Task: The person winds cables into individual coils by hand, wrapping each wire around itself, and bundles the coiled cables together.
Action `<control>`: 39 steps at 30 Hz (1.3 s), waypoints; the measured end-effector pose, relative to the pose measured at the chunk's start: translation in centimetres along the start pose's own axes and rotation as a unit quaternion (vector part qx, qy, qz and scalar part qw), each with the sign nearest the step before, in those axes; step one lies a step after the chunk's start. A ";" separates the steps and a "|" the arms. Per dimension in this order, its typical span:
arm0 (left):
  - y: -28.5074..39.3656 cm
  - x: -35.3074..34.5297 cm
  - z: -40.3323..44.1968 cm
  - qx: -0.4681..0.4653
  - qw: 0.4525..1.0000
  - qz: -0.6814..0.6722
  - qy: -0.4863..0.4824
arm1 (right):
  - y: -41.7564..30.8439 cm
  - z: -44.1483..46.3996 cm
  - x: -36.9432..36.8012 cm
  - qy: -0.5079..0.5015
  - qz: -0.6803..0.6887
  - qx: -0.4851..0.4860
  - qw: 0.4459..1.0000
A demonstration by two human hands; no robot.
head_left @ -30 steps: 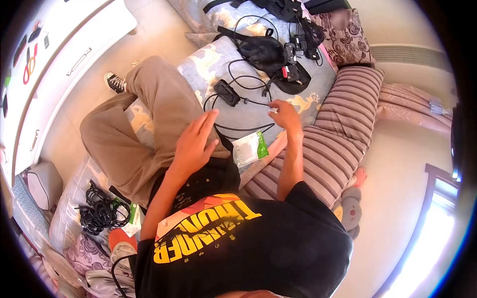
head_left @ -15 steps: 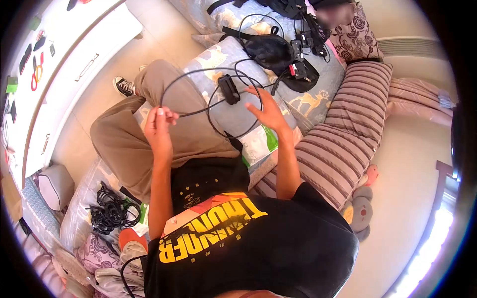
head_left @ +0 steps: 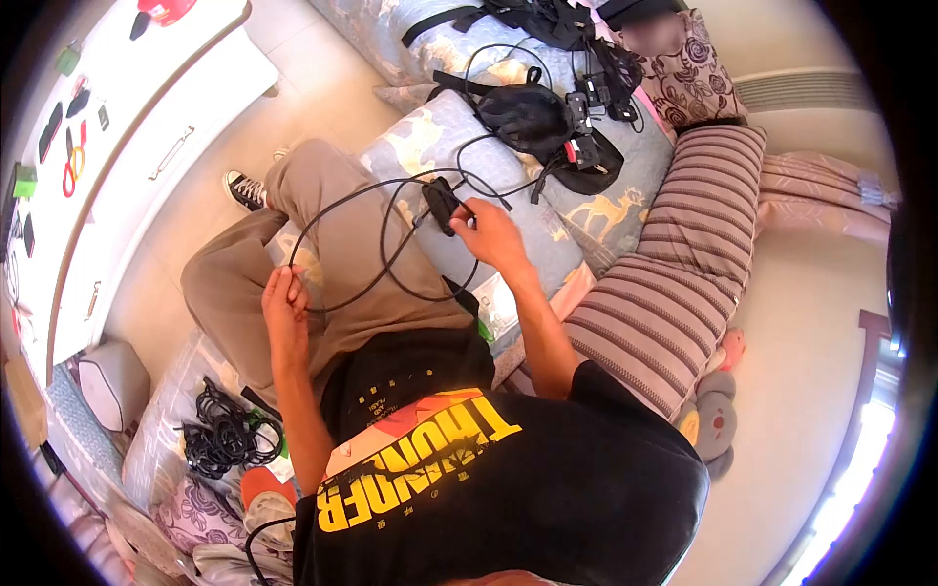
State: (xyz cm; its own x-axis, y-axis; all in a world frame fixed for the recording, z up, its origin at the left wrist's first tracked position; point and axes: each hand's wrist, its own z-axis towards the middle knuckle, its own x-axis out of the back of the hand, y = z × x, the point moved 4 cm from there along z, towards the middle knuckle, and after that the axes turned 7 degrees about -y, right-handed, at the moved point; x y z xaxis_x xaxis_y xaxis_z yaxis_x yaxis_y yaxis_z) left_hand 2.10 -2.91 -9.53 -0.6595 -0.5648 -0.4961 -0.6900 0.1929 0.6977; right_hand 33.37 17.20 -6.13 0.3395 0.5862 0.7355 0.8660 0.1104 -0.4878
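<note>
black cable (head_left: 388, 269) is looping across the middle of the frame; left of centre, the left hand (head_left: 283, 301) is pinching it, fingertips clamped together, probably so the loops spread open. the right hand (head_left: 492, 237) is curving beside the small black box (head_left: 441, 203) at upper centre; whether it is gripping anything, one cannot tell.

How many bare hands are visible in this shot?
2: the left hand holds the thin black cable; the right hand is at the black oblong device. Others may be hidden.
</note>
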 end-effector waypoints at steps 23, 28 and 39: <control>1.9 -2.8 -2.8 -0.347 0.814 0.451 0.120 | -11.1 -5.6 -4.0 -0.107 0.638 0.116 0.754; 1.2 -7.0 -4.9 -0.249 0.815 0.520 -0.059 | -13.7 -6.0 -6.4 -0.241 0.643 0.187 0.703; -0.1 -5.9 -9.0 -0.252 0.927 0.277 0.012 | -18.9 -8.0 -5.8 -0.321 0.519 0.325 0.723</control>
State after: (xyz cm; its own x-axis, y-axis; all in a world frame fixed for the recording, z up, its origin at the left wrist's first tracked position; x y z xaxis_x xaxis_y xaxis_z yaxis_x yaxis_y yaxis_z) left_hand 8.78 -6.82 -2.03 -0.8596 -0.5107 0.0185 -0.0156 0.0624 0.9979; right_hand 17.94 5.23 2.59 0.2620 0.8521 -0.4531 -0.1595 -0.4249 -0.8911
